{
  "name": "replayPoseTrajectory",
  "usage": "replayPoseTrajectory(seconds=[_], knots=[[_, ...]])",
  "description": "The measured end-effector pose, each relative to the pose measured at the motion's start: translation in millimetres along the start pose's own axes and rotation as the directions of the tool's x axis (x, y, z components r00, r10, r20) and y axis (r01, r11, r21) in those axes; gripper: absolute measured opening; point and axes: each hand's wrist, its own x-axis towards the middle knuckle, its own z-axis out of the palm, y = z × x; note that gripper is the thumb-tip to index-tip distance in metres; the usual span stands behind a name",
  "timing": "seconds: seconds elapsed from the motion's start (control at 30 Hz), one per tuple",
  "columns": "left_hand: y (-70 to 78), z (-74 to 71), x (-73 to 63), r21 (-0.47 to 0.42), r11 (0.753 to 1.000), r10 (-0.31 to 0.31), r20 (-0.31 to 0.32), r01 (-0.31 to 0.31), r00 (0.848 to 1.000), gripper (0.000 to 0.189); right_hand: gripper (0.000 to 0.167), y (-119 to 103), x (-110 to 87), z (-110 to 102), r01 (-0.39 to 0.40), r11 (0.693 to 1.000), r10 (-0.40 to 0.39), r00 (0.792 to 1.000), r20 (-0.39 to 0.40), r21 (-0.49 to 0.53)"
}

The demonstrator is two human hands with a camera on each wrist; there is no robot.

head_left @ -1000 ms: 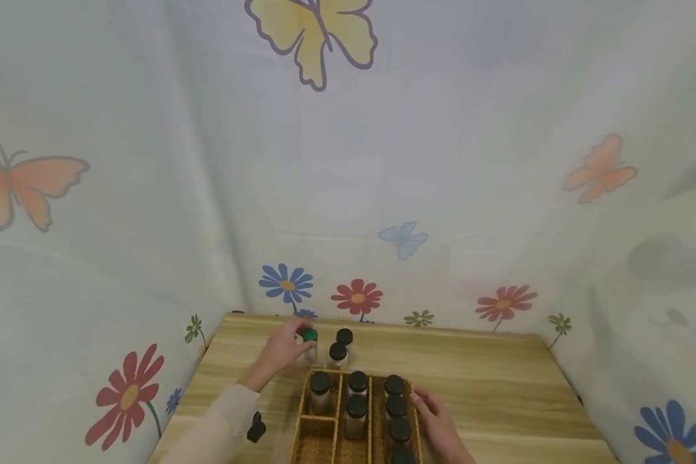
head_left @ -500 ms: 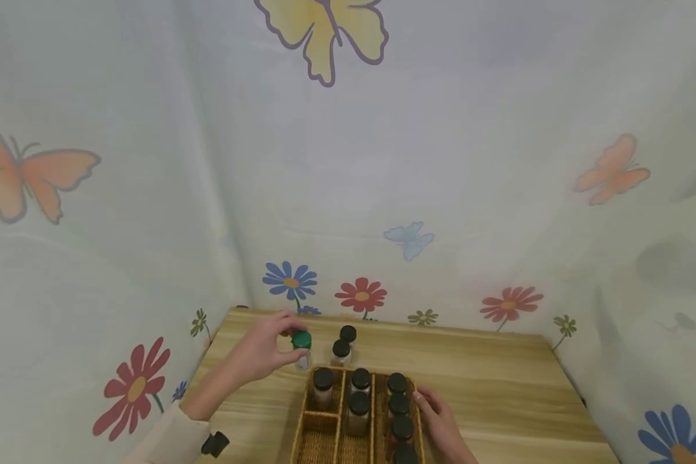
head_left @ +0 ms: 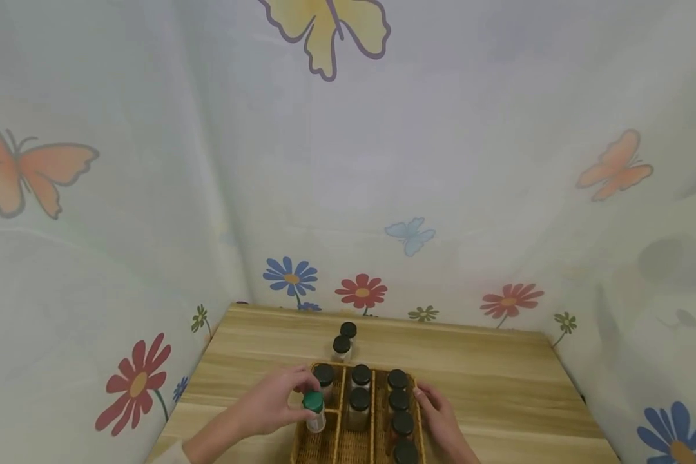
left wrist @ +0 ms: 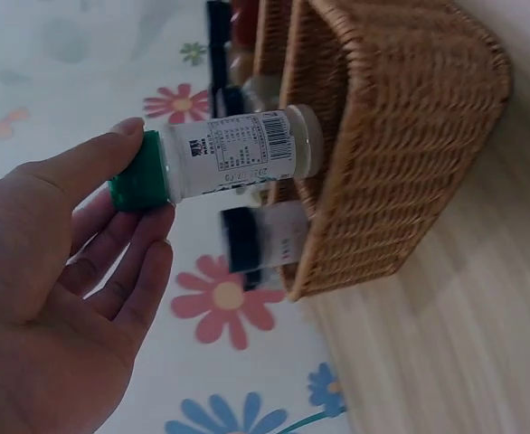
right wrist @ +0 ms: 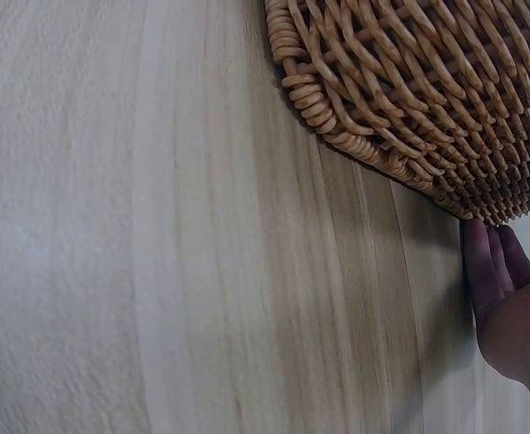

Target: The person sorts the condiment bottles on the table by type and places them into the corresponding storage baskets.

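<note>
My left hand [head_left: 269,399] pinches the green cap of a clear spice jar [head_left: 315,420] between thumb and fingers. The jar hangs upright over the front left compartment of a wicker basket [head_left: 354,449]. In the left wrist view, its white printed label [left wrist: 238,152] and barcode face the camera, and its base overlaps the basket rim [left wrist: 342,117]. At the basket's right side, my right hand [head_left: 441,422] has its thumb by the rim. The right wrist view shows the fingers [right wrist: 484,262] laid straight against the woven outer wall [right wrist: 428,99].
Black-capped jars stand in the basket: one at the back left [head_left: 323,374], two in the middle [head_left: 359,399], several along the right column [head_left: 403,423]. Two more black-capped jars [head_left: 341,348] stand on the wooden table [head_left: 487,380] behind it. A patterned curtain [head_left: 470,193] encloses the table.
My left hand has brought the green-capped jar from the table behind the basket's left side, first leftward, then forward over the front left compartment. The right hand has stayed at the basket's side.
</note>
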Motion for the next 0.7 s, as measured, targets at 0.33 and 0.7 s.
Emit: replayPoseTrajectory(seconds=[0.33, 0.7], knots=[[-26.0, 43.8, -6.9, 0.043, 0.999, 0.004, 0.097, -0.009, 0.995, 0.033, 0.066, 1, 1.4, 1, -0.023, 1.000, 0.023, 1.000, -0.005, -0.007], [-27.1, 59.2, -9.1, 0.026, 1.000, -0.007, 0.087, 0.005, 0.996, 0.032, 0.071, 1, 1.0, 1, -0.035, 0.999, 0.035, 0.999, 0.001, -0.028]])
